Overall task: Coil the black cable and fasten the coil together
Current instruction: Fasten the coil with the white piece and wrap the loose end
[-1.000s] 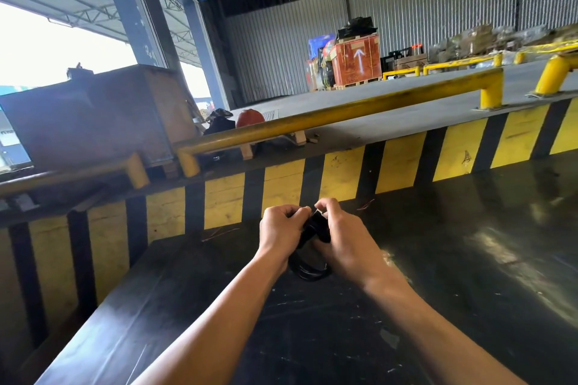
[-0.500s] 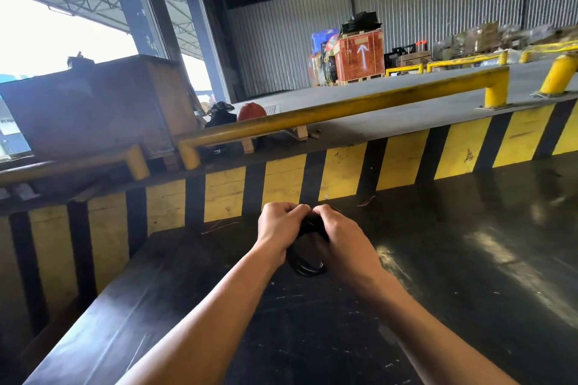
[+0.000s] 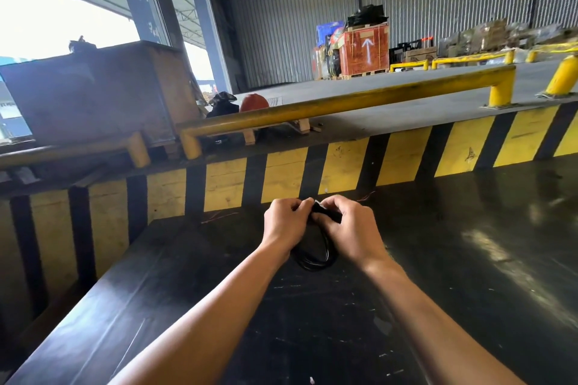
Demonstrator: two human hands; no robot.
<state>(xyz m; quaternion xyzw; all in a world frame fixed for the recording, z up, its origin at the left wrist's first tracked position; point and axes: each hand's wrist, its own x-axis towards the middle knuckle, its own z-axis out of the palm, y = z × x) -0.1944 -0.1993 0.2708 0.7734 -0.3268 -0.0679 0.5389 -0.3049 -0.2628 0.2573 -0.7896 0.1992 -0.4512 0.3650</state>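
While stretched forward from the bottom of the frame, met over a scuffed black table point(image 3: 438, 306) with both forearms bare. Held the left hand point(image 3: 286, 223) curled, fingers pressed on the upper end of the black cable point(image 3: 314, 256), and the right hand point(image 3: 352, 228) likewise curled and pinching the same upper end from the other side. Showed something small and pale point(image 3: 317, 204) just between the two sets of fingertips; could not tell what exactly. Hung the cable as a small coil of several loops below and between the hands, just above the table, maybe touching it, not clear. Stood behind the table a yellow and black striped wall point(image 3: 400, 162), then above it a yellow rail point(image 3: 344, 105). Lay near the rail an orange helmet point(image 3: 254, 102), beside a large brown crate point(image 3: 93, 94). Stood far away a red crate with a white arrow point(image 3: 366, 51) before a corrugated metal wall point(image 3: 438, 0).
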